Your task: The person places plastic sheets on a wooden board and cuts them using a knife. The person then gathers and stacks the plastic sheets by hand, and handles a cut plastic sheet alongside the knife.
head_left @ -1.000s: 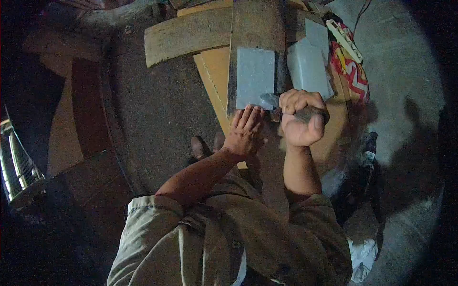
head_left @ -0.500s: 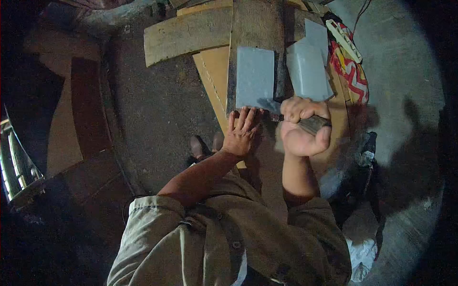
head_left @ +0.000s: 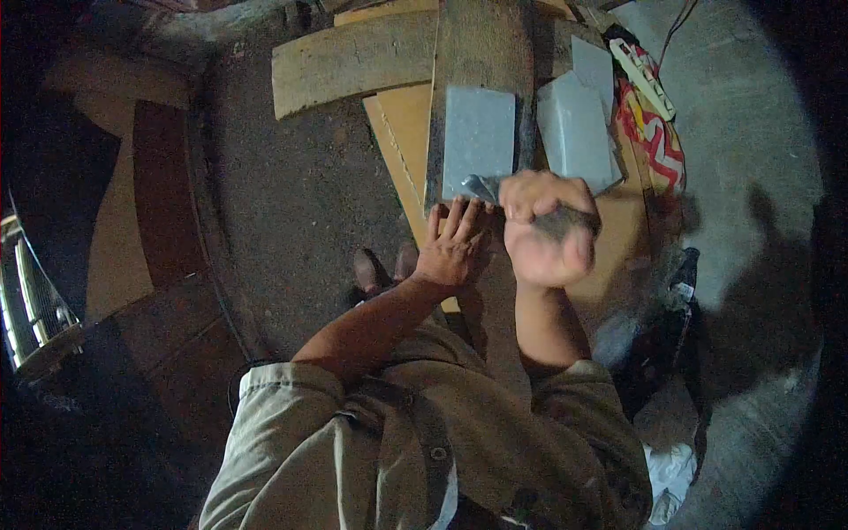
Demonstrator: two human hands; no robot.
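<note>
Wooden board (head_left: pixel 483 44), bearing one pale sheet (head_left: pixel 480 132); left hand (head_left: pixel 449 253) spread out flat at sheet's near edge; right hand (head_left: pixel 546 237) curled round dark tool (head_left: pixel 480 186), tip at sheet's near end

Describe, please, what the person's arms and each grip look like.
The left grip and right grip are bare, with no glove or watch visible. The khaki shirt has short, loose sleeves ending near the elbows, the left with a visible hem band.
</note>
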